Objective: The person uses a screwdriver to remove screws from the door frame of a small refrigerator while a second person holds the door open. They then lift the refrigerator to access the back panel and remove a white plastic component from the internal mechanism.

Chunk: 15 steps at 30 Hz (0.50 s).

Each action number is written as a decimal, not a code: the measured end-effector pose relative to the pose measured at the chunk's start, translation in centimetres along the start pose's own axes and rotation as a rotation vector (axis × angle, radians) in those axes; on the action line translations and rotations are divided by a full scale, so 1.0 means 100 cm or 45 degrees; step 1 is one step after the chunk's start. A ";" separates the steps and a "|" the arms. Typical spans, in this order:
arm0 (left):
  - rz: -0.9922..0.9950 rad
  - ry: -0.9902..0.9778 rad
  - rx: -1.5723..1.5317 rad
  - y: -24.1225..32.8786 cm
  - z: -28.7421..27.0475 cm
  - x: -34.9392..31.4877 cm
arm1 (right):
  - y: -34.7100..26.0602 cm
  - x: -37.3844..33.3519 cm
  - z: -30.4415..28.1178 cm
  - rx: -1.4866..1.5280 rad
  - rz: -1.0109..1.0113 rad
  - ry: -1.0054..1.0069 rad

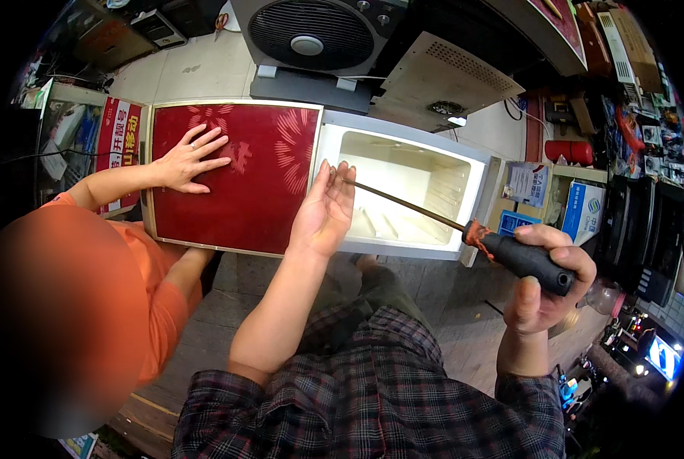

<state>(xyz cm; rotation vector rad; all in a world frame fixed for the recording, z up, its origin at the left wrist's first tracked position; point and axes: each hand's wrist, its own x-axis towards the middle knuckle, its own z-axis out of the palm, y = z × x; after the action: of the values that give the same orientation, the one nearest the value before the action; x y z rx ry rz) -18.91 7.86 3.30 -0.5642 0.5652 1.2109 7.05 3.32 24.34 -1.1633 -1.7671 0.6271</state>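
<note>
A long screwdriver [411, 203] with a thick black and orange handle stretches between my two hands. My right hand [550, 279] is wrapped around the handle at its butt end. My left hand [324, 210] is closed at the fingertips around the screwdriver's tip; whether a small part sits there too is hidden. Both hands are above a fridge lying flat. Its white inner compartment [403, 183] is uncovered, and a red patterned door [265, 206] covers the section to the left. My left wrist passes over that door's right edge.
On the left, a person in an orange shirt [166, 306] rests a spread hand [191, 161] on the red door. A dark round-grilled fan unit [303, 34] and a perforated metal panel [441, 80] stand beyond the fridge. Crowded shelves [640, 138] and boxes [584, 212] line the right.
</note>
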 end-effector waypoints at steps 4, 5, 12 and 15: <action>0.010 0.036 0.001 0.000 0.000 0.006 | 0.004 0.001 0.003 -0.021 -0.048 -0.071; 0.016 0.050 0.013 -0.001 0.000 0.007 | 0.004 0.001 0.003 -0.031 -0.050 -0.077; -0.029 0.039 0.001 -0.009 0.005 0.011 | 0.012 0.000 0.002 -0.054 -0.086 -0.107; -0.057 0.012 0.021 -0.012 0.003 0.013 | 0.014 -0.002 0.003 0.015 -0.089 -0.106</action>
<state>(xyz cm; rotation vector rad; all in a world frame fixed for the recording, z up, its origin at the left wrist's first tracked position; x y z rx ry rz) -17.40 8.68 2.75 -0.5662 0.5678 1.1610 7.41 3.74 22.99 -1.0762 -1.8634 0.6510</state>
